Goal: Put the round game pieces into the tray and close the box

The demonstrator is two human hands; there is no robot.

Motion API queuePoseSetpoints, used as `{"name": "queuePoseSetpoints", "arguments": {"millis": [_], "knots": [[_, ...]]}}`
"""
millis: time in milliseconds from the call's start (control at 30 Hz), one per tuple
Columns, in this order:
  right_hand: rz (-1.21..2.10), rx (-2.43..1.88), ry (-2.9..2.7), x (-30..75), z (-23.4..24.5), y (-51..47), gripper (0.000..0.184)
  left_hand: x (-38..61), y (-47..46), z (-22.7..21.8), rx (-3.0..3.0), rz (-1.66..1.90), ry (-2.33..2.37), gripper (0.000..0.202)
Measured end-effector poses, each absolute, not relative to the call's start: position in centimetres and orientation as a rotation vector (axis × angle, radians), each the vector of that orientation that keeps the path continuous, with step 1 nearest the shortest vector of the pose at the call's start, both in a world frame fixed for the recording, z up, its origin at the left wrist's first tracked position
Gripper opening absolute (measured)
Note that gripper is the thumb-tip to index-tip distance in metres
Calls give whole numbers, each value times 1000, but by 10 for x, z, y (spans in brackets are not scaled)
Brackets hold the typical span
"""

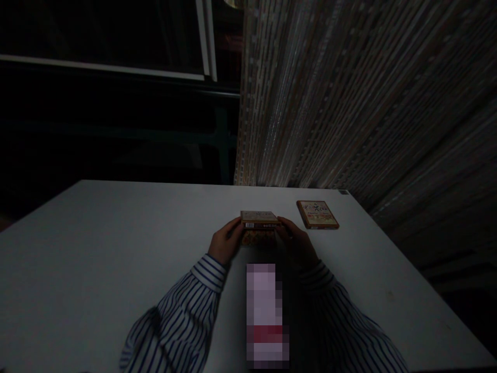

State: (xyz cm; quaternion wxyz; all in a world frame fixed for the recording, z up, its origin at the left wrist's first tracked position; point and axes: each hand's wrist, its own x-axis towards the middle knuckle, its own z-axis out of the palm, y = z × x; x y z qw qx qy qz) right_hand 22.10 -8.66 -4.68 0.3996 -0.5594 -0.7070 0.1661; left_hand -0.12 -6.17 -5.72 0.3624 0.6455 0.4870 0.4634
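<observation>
Both hands are around a small flat cardboard box (259, 216) near the middle of the white table. Its top is pale with dark lettering, and a barcode shows on its near edge. My left hand (225, 241) grips the left side, fingers and thumb closed at the corner. On the right side, my right hand (297, 242) holds it in the same way, partly in shadow. Just below the box is a red and orange patterned surface (258, 238); whether it belongs to the same box I cannot tell. A similar flat box (317, 214) lies farther right, lettered side up.
The white table (116, 238) runs under both arms. Nearest me, between my forearms, is a pixelated pale rectangle (262, 298) with a red band. A string curtain (310, 93) hangs behind the table at the right. A small dark square (344, 192) marks the far right corner.
</observation>
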Motion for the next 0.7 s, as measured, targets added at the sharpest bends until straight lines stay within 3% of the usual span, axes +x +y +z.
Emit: {"name": "queuePoseSetpoints", "arguments": {"millis": [700], "knots": [[476,-1513,-1817,219,-50,-102,41,-6,-73,-68,1778,1092,1281,46]]}}
